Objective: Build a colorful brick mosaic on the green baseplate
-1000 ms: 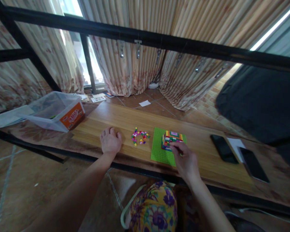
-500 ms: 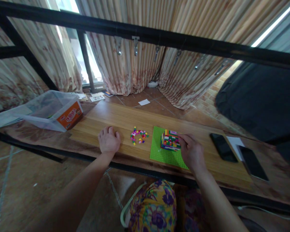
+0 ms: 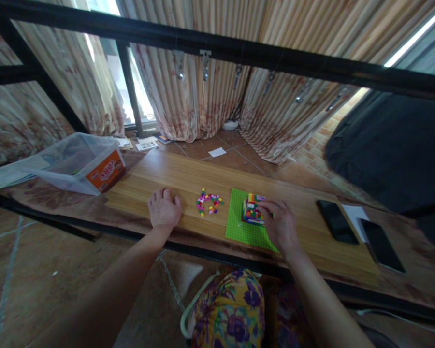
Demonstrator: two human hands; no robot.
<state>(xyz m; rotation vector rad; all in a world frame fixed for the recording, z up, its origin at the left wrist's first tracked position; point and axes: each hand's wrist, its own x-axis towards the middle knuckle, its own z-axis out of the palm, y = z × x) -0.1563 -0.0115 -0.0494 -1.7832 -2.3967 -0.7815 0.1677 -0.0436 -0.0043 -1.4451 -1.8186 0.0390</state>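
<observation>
My left hand (image 3: 164,208) lies palm down on the wooden board, its fingers loosely apart and holding nothing. A loose cluster of small coloured toy bricks (image 3: 204,199) lies just right of it. Farther right, a block built of multicoloured toy bricks (image 3: 253,217) stands on a green studded baseplate (image 3: 235,227). My right hand (image 3: 281,224) reaches over the right side of this block. Its thumb and fingertips are pinched together at the block's top; whatever they hold is too small to make out. The hand covers part of the block and baseplate.
The wooden board (image 3: 188,166) lies on a cloth-covered table. A clear plastic bin (image 3: 72,179) with an orange label stands at the left. Two dark phones, one on the board (image 3: 336,221) and one beyond it (image 3: 381,245), lie at the right. A black bar (image 3: 232,48) crosses above.
My right hand has moved left over the top of the brick block, fingertips still pinched. My left hand stays in place on the board.
</observation>
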